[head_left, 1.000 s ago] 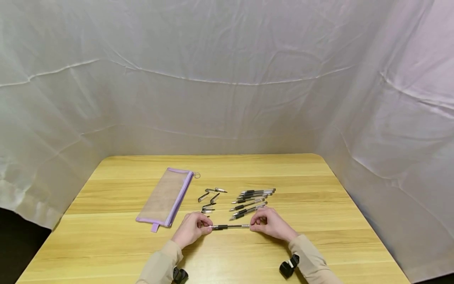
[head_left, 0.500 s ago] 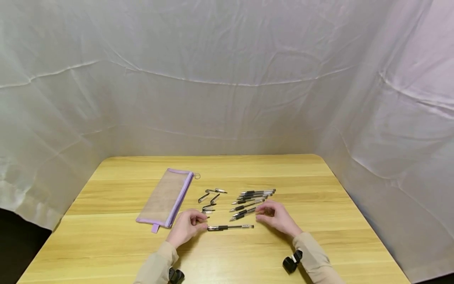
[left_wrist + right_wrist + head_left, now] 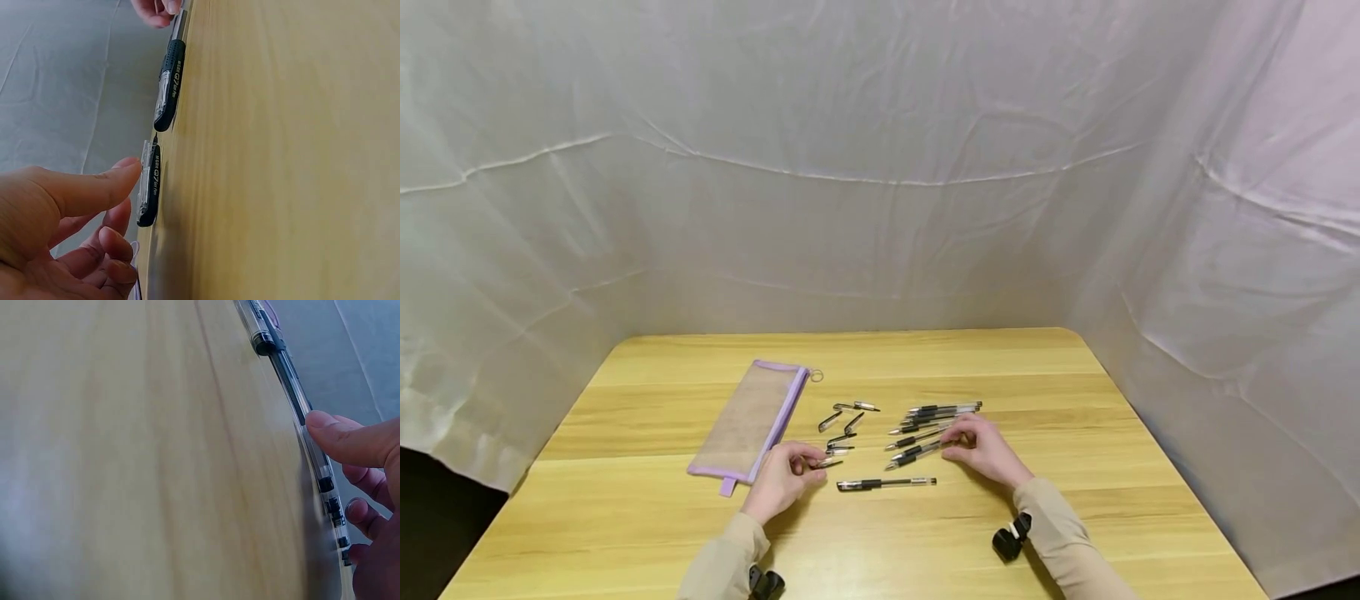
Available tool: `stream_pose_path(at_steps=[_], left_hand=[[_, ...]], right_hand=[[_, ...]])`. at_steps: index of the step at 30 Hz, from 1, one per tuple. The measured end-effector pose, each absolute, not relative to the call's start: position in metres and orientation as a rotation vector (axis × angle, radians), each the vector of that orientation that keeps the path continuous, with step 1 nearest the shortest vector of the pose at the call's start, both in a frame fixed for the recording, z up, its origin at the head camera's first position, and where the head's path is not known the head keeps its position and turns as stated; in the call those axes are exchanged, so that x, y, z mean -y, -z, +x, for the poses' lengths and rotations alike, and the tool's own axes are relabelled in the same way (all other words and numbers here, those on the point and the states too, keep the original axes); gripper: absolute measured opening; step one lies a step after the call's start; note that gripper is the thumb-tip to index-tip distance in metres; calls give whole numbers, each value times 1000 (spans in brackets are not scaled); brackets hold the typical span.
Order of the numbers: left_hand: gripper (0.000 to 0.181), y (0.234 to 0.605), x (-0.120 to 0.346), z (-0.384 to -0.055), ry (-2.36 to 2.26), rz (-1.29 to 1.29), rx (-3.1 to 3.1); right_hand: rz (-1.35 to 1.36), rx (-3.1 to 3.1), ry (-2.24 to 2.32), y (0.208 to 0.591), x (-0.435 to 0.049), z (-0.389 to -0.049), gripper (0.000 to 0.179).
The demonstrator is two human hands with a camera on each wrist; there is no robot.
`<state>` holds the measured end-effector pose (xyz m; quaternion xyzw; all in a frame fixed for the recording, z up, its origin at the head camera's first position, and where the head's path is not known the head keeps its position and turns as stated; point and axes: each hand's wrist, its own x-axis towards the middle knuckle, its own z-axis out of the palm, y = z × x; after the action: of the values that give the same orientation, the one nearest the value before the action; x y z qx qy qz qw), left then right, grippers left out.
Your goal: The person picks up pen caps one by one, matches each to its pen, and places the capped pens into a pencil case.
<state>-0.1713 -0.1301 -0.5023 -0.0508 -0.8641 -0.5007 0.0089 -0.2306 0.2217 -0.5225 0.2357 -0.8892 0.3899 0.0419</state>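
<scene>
My left hand (image 3: 784, 477) has its thumb and index finger at a black and clear pen cap (image 3: 150, 184), pinching it by the side on the table. In the left wrist view the thumb tip meets the cap's upper edge. My right hand (image 3: 983, 450) pinches the clear barrel of an uncapped gel pen (image 3: 913, 452), the nearest in a group of pens. The thumb (image 3: 325, 425) lies against that barrel in the right wrist view; the fingers' far contact is partly hidden. Between the hands, a capped gel pen (image 3: 886, 484) lies crosswise, touched by neither.
Several loose pen caps (image 3: 853, 423) lie behind the left hand. More uncapped pens (image 3: 936, 409) fan out beyond the right hand. A purple-edged mesh pouch (image 3: 741, 425) lies flat at left on the wooden table (image 3: 647, 508). Pale cloth (image 3: 880, 233) surrounds the back and sides.
Both hands have let go of the capped pen, which stays on the table. The left hand has moved left to a loose cap; the right has moved away to the uncapped pens.
</scene>
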Motion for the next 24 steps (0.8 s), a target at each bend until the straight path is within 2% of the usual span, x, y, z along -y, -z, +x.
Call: stream_pose_path(at_steps=[24], left_hand=[[24,502,130,-170,1571,-151,2727]], right_hand=[[680,2813,-1116,523,-213,-234,13]])
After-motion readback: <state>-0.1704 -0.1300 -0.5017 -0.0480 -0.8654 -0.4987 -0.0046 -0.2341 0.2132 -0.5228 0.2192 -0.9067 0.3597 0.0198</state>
